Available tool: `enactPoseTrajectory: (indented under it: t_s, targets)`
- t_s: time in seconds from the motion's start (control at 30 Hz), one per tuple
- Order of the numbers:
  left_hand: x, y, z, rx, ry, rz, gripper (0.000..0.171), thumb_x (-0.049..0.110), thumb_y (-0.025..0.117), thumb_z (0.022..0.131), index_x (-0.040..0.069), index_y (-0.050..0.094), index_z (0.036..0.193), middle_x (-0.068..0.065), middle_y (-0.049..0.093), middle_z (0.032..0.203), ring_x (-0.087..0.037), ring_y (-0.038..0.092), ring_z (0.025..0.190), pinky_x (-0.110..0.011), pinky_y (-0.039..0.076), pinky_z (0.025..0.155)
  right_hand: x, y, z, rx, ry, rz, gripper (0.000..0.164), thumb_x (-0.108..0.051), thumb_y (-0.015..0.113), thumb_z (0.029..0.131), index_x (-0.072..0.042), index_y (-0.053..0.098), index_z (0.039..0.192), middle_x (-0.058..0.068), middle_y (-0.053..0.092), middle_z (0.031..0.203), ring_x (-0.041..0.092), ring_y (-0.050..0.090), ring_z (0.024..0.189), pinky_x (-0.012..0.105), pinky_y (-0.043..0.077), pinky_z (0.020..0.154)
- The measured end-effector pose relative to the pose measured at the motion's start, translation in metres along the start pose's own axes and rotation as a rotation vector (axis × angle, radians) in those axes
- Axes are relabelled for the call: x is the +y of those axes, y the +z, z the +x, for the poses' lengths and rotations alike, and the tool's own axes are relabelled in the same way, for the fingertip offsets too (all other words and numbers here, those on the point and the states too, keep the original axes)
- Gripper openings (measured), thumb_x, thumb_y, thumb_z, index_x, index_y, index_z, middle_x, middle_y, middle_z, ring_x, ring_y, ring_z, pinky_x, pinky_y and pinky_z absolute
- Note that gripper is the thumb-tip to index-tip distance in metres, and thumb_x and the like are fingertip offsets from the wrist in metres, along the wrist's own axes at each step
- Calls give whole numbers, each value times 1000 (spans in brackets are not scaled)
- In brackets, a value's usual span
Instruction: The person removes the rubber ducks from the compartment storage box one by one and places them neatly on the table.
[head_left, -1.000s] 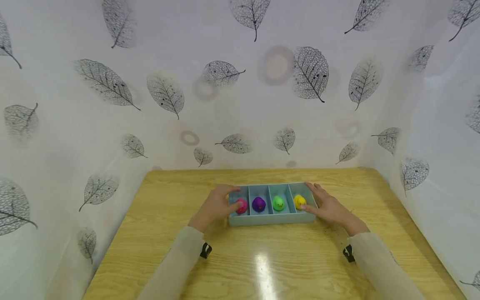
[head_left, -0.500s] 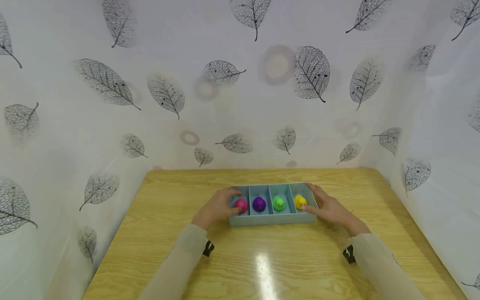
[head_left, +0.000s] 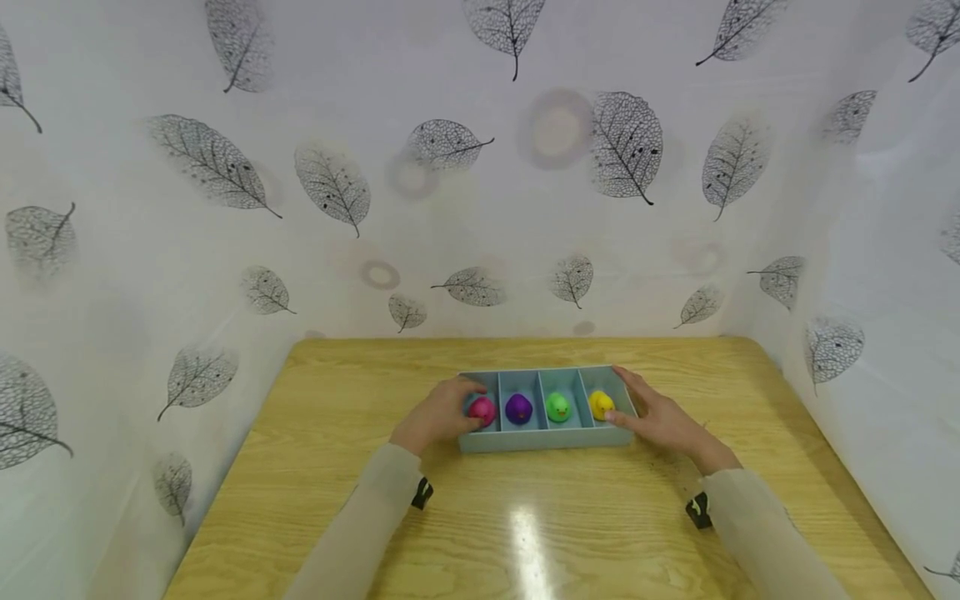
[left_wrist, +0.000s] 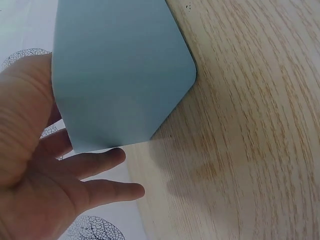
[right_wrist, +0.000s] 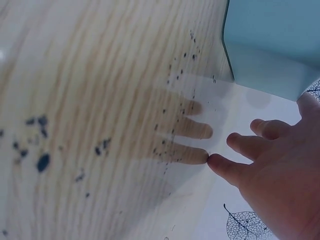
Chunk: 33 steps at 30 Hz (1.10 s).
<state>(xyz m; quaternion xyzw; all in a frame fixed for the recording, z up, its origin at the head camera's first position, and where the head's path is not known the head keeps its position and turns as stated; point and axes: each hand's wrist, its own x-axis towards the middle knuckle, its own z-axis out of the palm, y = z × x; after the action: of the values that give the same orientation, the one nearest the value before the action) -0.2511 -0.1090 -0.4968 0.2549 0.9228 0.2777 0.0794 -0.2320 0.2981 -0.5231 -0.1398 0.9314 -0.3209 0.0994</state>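
A pale blue box (head_left: 545, 438) with several compartments in a row lies on the table in the head view. Small toy ducks sit one to a compartment: pink (head_left: 482, 411), purple (head_left: 518, 409), green (head_left: 558, 407) and yellow (head_left: 601, 405). My left hand (head_left: 435, 414) reaches over the box's left end, thumb and index finger on either side of the pink duck. Its other fingers stay outside the wall in the left wrist view. My right hand (head_left: 660, 421) holds the right end, thumb over the rim near the yellow duck; three fingers spread beyond the box in the right wrist view.
The wooden table (head_left: 525, 517) has a bright reflection in front of the box. White sheeting (head_left: 480, 208) with printed leaves rises behind the table and along both sides. Dark specks (right_wrist: 42, 160) mark the tabletop in the right wrist view.
My left hand has shifted right, further over the box's left end, its thumb and index finger now around the pink duck. The right hand stays nearly still at the right end.
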Motion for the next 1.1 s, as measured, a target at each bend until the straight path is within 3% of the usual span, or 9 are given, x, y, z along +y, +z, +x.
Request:
enactPoseTrajectory:
  t_s: [0.2, 0.5, 0.87, 1.1]
  targets:
    - [-1, 1, 5, -18, 12, 19, 53, 8, 85, 83, -1, 68, 133, -19, 69, 133, -38, 64, 126, -51, 51, 112, 1, 0, 0, 0, 12, 0, 92, -56, 63, 102, -34, 6, 171, 29, 11, 174, 65, 28, 148, 81, 34, 110]
    - [-3, 1, 9, -60, -1, 20, 55, 5, 85, 81, -2, 68, 134, -20, 69, 132, -36, 65, 122, -49, 54, 107, 2, 1, 1, -6, 13, 13, 93, -55, 64, 101, -31, 9, 171, 29, 11, 174, 65, 27, 149, 82, 33, 110]
    - [-1, 6, 7, -48, 3, 16, 37, 3, 82, 84, 1, 74, 120, -16, 71, 117, -30, 66, 108, -47, 56, 100, 3, 0, -2, -5, 11, 8, 92, -54, 64, 102, -35, 6, 171, 31, 13, 173, 66, 28, 147, 82, 36, 108]
    - [0, 5, 8, -44, -3, 11, 34, 2, 81, 84, 1, 75, 118, -13, 70, 114, -27, 65, 104, -45, 57, 98, 3, 0, -1, -4, 15, 11, 91, -55, 64, 101, -36, 7, 170, 31, 12, 173, 66, 30, 147, 82, 35, 109]
